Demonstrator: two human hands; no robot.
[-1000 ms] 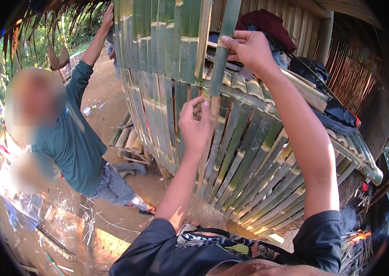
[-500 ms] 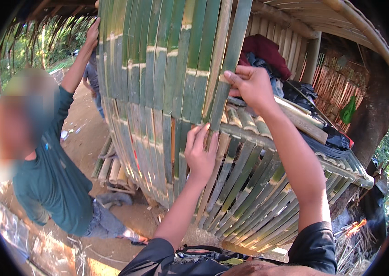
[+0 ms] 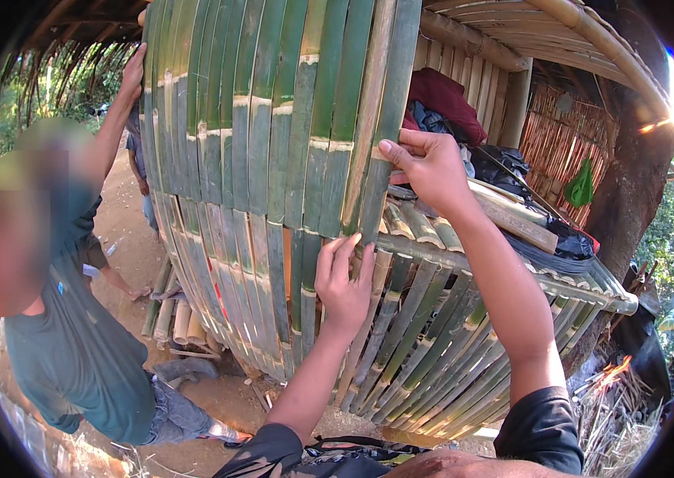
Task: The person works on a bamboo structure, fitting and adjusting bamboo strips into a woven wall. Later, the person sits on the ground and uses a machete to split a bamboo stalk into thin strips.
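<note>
My right hand [image 3: 430, 169] grips the near edge of an upright green bamboo slat [image 3: 389, 103], thumb in front and fingers bent behind it. Lower down, my left hand [image 3: 344, 280] has its fingers stretched upward, their tips touching the slats near the lower end of that slat. The slat stands at the right edge of a wall panel of split bamboo [image 3: 261, 151], lined up beside others. At the panel's far left edge a co-worker's hand [image 3: 134, 73] rests on the bamboo; the co-worker wears a dark green shirt [image 3: 74, 350].
Right of the panel, a bamboo platform [image 3: 504, 263] carries dark red cloth [image 3: 450, 103], black bags [image 3: 504, 163] and a wooden plank [image 3: 512, 219]. Slats [image 3: 433, 342] line its side. A small fire [image 3: 614, 371] burns at lower right. Cut bamboo poles [image 3: 170, 319] lie on the ground.
The view has shifted slightly. Both my hands stay at about the same places on the bamboo. The co-worker has shifted a little, with a hand still on the panel.
</note>
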